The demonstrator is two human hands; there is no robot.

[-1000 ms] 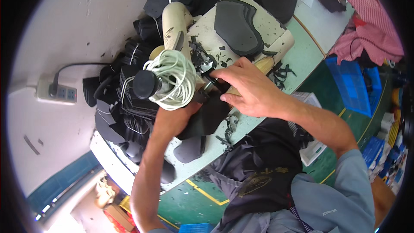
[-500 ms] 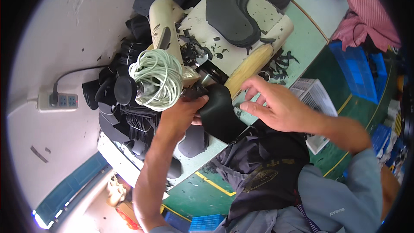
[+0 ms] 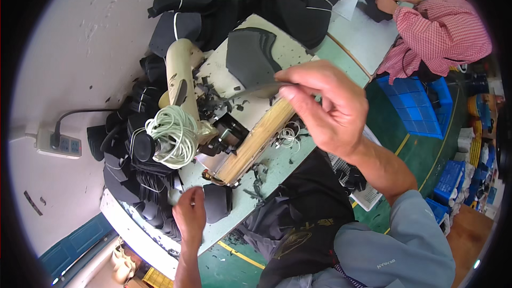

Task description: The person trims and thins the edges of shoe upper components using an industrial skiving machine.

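My right hand (image 3: pixel 333 109) pinches a thin dark sheet piece (image 3: pixel 256 94) between thumb and fingers. The piece is nearly edge-on and blurred, above the pale bed of a cream machine (image 3: pixel 180 69). Just beyond it lies a stack of dark grey curved pieces (image 3: pixel 249 53). My left hand (image 3: pixel 190 214) is low on the left with its fingers curled, between bundles of black pieces (image 3: pixel 154 192) and a grey piece (image 3: pixel 217 202) on the table. Blur hides whether those fingers hold anything.
A coil of pale cord (image 3: pixel 173 136) hangs on the machine. A wooden bar (image 3: pixel 256 141) runs along its front, with dark scraps around it. Tied black bundles (image 3: pixel 304 13) stand at the back. A person in a checked top (image 3: pixel 440 32) works at the far right, near a blue crate (image 3: pixel 413 104).
The black piece has left the machine's working end and is now up over the bed in my right hand. My left hand has let go and moved down toward me. The view has shifted.
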